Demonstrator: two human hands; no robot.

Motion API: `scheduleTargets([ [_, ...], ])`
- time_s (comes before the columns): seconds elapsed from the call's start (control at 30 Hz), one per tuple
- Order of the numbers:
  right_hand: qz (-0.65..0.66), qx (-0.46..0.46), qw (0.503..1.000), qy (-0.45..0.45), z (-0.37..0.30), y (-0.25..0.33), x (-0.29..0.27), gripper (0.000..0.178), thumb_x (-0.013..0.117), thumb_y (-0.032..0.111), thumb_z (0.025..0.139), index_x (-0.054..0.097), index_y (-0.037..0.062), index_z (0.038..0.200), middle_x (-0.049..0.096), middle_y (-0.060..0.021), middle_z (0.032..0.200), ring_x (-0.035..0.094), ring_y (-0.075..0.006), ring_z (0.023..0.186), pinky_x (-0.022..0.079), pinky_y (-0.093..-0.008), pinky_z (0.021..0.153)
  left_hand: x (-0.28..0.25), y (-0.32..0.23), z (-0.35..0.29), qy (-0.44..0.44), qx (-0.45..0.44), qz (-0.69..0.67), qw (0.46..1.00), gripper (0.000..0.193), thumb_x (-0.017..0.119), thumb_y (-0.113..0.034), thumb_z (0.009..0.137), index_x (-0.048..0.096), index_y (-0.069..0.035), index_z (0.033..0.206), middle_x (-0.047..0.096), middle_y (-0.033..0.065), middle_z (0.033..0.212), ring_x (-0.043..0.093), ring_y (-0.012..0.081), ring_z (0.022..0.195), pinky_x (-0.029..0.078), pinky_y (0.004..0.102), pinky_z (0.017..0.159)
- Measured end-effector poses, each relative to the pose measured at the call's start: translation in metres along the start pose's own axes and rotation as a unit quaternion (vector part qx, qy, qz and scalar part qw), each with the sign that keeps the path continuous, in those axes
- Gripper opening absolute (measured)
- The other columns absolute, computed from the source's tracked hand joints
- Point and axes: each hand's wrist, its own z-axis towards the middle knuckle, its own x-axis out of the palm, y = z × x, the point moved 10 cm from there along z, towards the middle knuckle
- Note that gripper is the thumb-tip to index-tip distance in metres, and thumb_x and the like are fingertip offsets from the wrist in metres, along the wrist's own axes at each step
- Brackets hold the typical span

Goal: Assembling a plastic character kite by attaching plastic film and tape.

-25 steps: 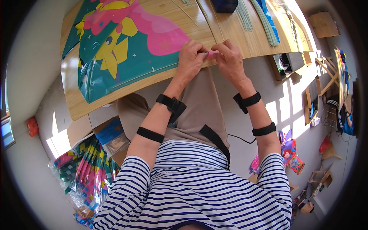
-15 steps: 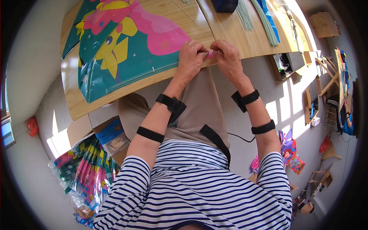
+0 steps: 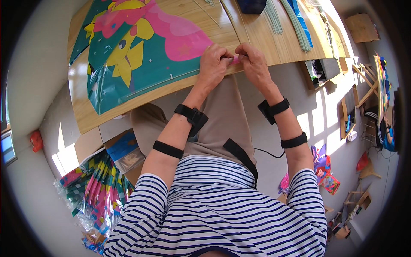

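A teal kite sail (image 3: 160, 81) with yellow and pink shapes lies flat on the wooden table, a thin pale rod running along its near edge. At its right corner, a small pink tip (image 3: 236, 61) shows between my two hands. My left hand (image 3: 213, 64) is closed in a pinch on that corner from the left. Facing it, my right hand (image 3: 254, 63) has thumb and forefinger pinched together at the tip's other side. What lies under the fingertips is partly hidden.
Bundles of thin pale rods (image 3: 296, 28) and a dark blue container (image 3: 251, 6) are on the table (image 3: 92, 122) at the far side. Folded colourful kite sails (image 3: 100, 186) in clear plastic are at lower left. An open box (image 3: 319, 75) stands by the table's right edge.
My right hand's fingers have shifted slightly up at the pink tip. My left hand has stayed almost in place, and the kite sail lies as before.
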Motion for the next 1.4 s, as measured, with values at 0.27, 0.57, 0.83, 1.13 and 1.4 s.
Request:
scheduleTargets([
  [0.27,-0.039,-0.004,0.999,-0.035,-0.005,0.002,-0.007,0.013,0.060,-0.002,0.082,0.061,0.0019,0.095,0.065,-0.0183,0.083,0.065,-0.0365,0.081,0.051,-0.0433,0.072,0.000,0.001,0.000,-0.001,0.004,0.001,1.000,0.007,0.071,-0.006,0.077,0.069,-0.003,0.083,0.061,0.0093,0.083,0.058,0.0270,0.085,0.046,0.0367,0.075],
  [0.57,0.007,0.079,0.997,-0.025,-0.007,-0.016,-0.013,0.013,0.066,0.000,0.081,0.065,0.0032,0.093,0.065,-0.0120,0.091,0.064,-0.0308,0.085,0.051,-0.0398,0.075,0.000,0.000,0.000,0.003,-0.001,0.005,1.000,0.006,0.071,-0.006,0.077,0.069,-0.003,0.082,0.060,0.0092,0.083,0.058,0.0267,0.085,0.046,0.0368,0.076],
  [0.83,-0.100,-0.004,0.995,-0.022,-0.001,-0.003,-0.008,0.004,0.069,0.007,0.077,0.068,0.0071,0.081,0.061,-0.0110,0.084,0.057,-0.0319,0.086,0.046,-0.0430,0.077,0.000,0.000,0.000,0.001,0.001,0.010,1.000,0.006,0.070,-0.006,0.077,0.069,-0.003,0.082,0.061,0.0090,0.084,0.058,0.0268,0.085,0.047,0.0365,0.076],
  [1.13,-0.157,-0.015,0.988,-0.009,0.001,-0.014,0.002,0.005,0.066,0.013,0.079,0.069,0.0081,0.078,0.062,-0.0098,0.087,0.057,-0.0323,0.089,0.045,-0.0445,0.077,0.001,-0.001,0.000,0.003,-0.006,-0.005,1.000,0.009,0.072,-0.009,0.077,0.069,-0.002,0.081,0.061,0.0086,0.082,0.057,0.0255,0.084,0.045,0.0369,0.075],
  [1.4,-0.166,0.002,0.986,0.003,0.000,-0.017,0.004,0.006,0.066,0.014,0.079,0.069,0.0087,0.078,0.062,-0.0085,0.090,0.056,-0.0315,0.092,0.043,-0.0440,0.079,-0.001,-0.001,0.000,-0.011,-0.007,-0.014,1.000,0.009,0.071,-0.007,0.076,0.068,-0.002,0.082,0.061,0.0087,0.082,0.057,0.0261,0.083,0.046,0.0363,0.075],
])
